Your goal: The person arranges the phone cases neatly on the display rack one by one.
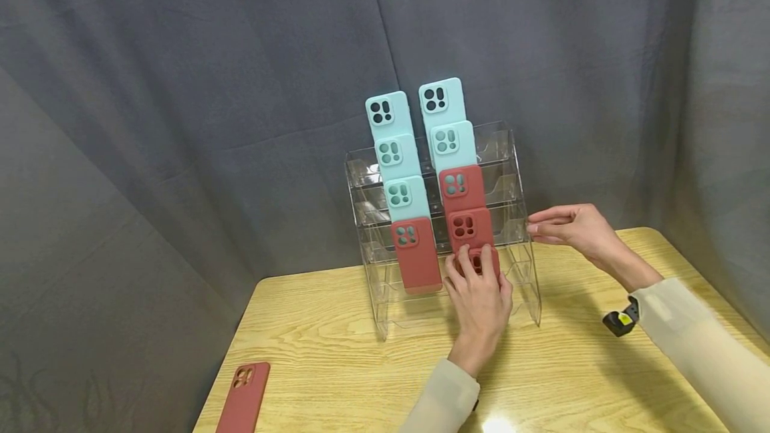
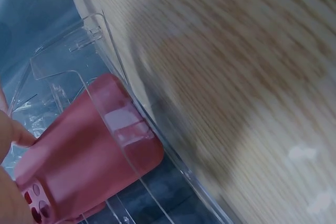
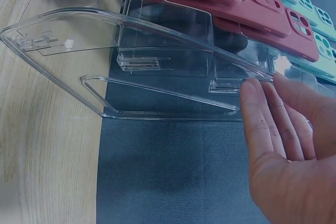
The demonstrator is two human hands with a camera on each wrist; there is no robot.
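Note:
My left hand (image 1: 481, 303) grips the lowest red phone case (image 2: 84, 150) in the right column of a clear tiered display rack (image 1: 511, 226). Its fingers lie over the case's top end and sides; in the left wrist view the case's lower end sits behind a clear front lip. With thumb and fingertips, my right hand (image 1: 577, 229) pinches the slanted side edge of the rack, as the right wrist view shows. Above the left hand are two more red cases, the upper one (image 1: 462, 189) below two mint cases (image 1: 452, 142).
The rack's left column holds three mint cases (image 1: 391, 112) above one red case (image 1: 417, 259). Another red case (image 1: 243, 399) lies on the wooden table (image 1: 313, 353) at the front left. A grey curtain (image 1: 240, 119) hangs behind the table and at both sides.

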